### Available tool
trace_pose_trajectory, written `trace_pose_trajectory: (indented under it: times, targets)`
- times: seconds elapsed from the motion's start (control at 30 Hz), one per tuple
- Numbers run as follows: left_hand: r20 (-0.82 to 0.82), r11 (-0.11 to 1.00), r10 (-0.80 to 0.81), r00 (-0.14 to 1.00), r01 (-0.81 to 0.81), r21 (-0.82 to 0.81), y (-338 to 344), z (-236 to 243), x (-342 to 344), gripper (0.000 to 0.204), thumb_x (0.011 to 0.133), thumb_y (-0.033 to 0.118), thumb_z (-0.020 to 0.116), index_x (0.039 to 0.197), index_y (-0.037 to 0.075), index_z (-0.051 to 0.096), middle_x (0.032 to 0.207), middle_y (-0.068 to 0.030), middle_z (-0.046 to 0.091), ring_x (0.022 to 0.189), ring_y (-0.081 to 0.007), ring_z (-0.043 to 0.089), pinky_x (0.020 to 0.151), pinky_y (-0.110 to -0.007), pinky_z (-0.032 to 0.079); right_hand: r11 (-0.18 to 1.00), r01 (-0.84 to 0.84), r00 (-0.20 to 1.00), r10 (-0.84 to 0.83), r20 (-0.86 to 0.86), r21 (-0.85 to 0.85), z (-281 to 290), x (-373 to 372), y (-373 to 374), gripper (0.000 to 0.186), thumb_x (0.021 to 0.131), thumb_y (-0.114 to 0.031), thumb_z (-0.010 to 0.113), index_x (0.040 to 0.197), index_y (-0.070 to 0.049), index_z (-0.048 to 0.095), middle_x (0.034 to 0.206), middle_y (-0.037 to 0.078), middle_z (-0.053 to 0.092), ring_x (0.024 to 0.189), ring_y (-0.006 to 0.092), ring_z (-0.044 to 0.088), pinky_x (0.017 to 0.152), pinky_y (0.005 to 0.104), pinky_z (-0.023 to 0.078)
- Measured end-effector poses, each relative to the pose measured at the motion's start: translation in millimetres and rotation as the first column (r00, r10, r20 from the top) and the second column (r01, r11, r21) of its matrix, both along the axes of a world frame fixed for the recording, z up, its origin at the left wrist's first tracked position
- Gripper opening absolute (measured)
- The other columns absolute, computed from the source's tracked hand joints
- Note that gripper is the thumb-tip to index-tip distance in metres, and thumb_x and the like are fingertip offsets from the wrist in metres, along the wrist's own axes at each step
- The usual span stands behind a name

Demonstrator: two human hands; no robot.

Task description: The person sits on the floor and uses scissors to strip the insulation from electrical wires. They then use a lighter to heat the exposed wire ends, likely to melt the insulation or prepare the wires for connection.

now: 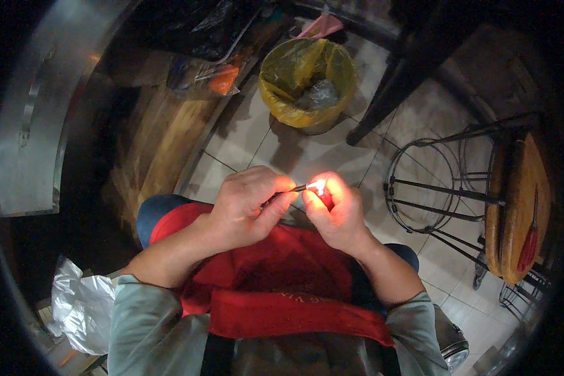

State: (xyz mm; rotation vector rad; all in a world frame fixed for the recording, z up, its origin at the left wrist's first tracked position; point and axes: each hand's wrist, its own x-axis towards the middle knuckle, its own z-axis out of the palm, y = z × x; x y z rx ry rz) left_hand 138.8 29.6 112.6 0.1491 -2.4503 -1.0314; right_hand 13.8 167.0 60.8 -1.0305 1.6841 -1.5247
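My left hand (247, 202) is closed in a pinch, thumb against fingers, on a thin dark cable-like piece (299, 188) that sticks out toward the right. My right hand (341, 212) is curled close beside it, fingertips around a small, very bright light (320, 185). The glow turns those fingers red, and I cannot tell whether it is a flame or a lamp. The dark piece's tip meets the light. Both hands are above my lap, over a red apron (269, 263).
Ahead on the tiled floor stands a bin (319, 119) with a yellow liner and crumpled clear plastic inside. A wooden-seated metal stool (514, 207) is at the right, with a red-handled tool (529, 247) on it. Silvery crumpled sheeting (84, 307) lies at the lower left.
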Motion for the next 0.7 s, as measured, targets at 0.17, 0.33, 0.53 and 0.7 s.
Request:
trace_pose_trajectory:
  times: [0.17, 0.33, 0.53, 0.7]
  targets:
    - [0.091, 0.999, 0.013, 0.996, -0.016, 0.036, 0.1, 6.6, 1.3, 0.01, 0.08, 0.004, 0.067, 0.088, 0.001, 0.062, 0.074, -0.011, 0.062, 0.065, -0.0263, 0.06, 0.057, -0.035, 0.047, 1.0, -0.019, 0.998, 0.019, 0.063, -0.01, 0.6, -0.9, -2.1, 0.012, 0.086, -0.013, 0.062, 0.089, -0.004, 0.056, 0.068, 0.002, 0.057, 0.059, 0.0071, 0.051, 0.054, 0.0262, 0.044]
    - [0.158, 0.986, 0.044, 0.986, -0.068, 0.152, 0.0, 2.7, 2.4, 0.009, 0.086, 0.008, 0.065, 0.09, 0.0, 0.063, 0.077, -0.0102, 0.063, 0.069, -0.0218, 0.061, 0.061, -0.031, 0.048, 0.999, -0.027, 0.995, 0.024, 0.095, 0.024, -5.0, -2.4, -3.2, 0.012, 0.085, -0.012, 0.063, 0.09, -0.004, 0.055, 0.067, 0.003, 0.057, 0.059, 0.007, 0.05, 0.053, 0.0265, 0.044]
    - [0.282, 0.97, 0.021, 0.959, -0.088, 0.226, 0.2, 4.4, 1.9, 0.012, 0.09, 0.012, 0.061, 0.091, 0.0, 0.062, 0.079, -0.0081, 0.063, 0.071, -0.017, 0.059, 0.063, -0.029, 0.047, 0.999, -0.019, 0.997, 0.021, 0.075, -0.035, -3.7, -4.8, -3.7, 0.014, 0.086, -0.013, 0.063, 0.092, -0.003, 0.056, 0.07, 0.004, 0.059, 0.062, 0.0073, 0.052, 0.055, 0.0265, 0.045]
    - [0.319, 0.897, -0.03, 0.947, -0.116, 0.427, 2.7, 2.4, 1.2, 0.015, 0.095, 0.015, 0.055, 0.092, 0.001, 0.059, 0.074, -0.0062, 0.057, 0.065, -0.0139, 0.052, 0.06, -0.029, 0.044, 0.998, -0.045, 0.996, 0.048, 0.074, -0.043, -7.7, -8.2, -4.1, 0.015, 0.085, -0.012, 0.063, 0.096, -0.003, 0.058, 0.072, 0.003, 0.061, 0.061, 0.0082, 0.054, 0.055, 0.0277, 0.046]
